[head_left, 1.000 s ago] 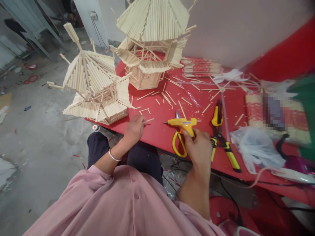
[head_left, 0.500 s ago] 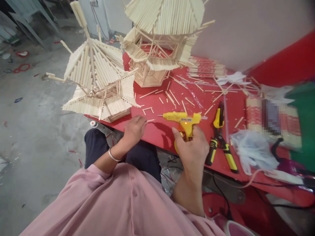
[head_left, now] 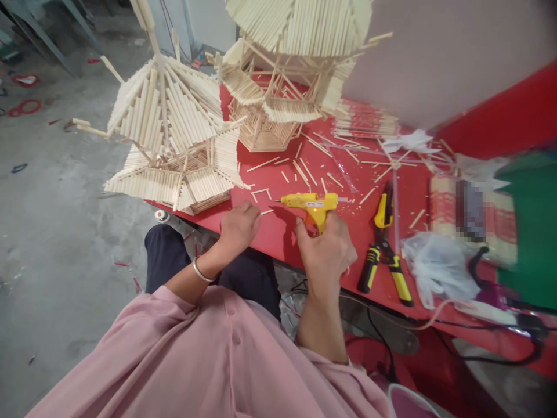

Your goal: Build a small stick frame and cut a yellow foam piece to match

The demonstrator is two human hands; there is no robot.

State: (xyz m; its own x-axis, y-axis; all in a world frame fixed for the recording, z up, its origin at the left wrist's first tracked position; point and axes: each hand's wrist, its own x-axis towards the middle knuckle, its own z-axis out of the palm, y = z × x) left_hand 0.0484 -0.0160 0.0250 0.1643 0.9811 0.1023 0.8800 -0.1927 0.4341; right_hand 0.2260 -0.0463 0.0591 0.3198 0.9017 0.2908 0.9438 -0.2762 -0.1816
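Note:
My left hand [head_left: 239,225] is closed on a short wooden stick [head_left: 267,212] near the table's front edge, its free end sticking out to the right. Wrapped round the handle of a yellow hot glue gun [head_left: 311,203] is my right hand [head_left: 328,244]. The gun's nozzle points left and sits a little above and to the right of the stick, apart from it. Just beyond lies a small three-sided frame of sticks [head_left: 261,192]. Left of it stands a stick-built pavilion model [head_left: 174,186] with a layered roof.
A taller stick tower [head_left: 300,35] stands behind. Loose sticks [head_left: 307,171] are scattered over the red table [head_left: 278,238]. Yellow-black pliers [head_left: 385,261], a plastic bag [head_left: 439,267] and stick bundles [head_left: 441,203] lie to the right. A cord [head_left: 418,328] runs along the front edge.
My right hand has brought the glue gun left, its nozzle nearer the stick. My left hand keeps its hold on the stick with little movement. The view has shifted slightly.

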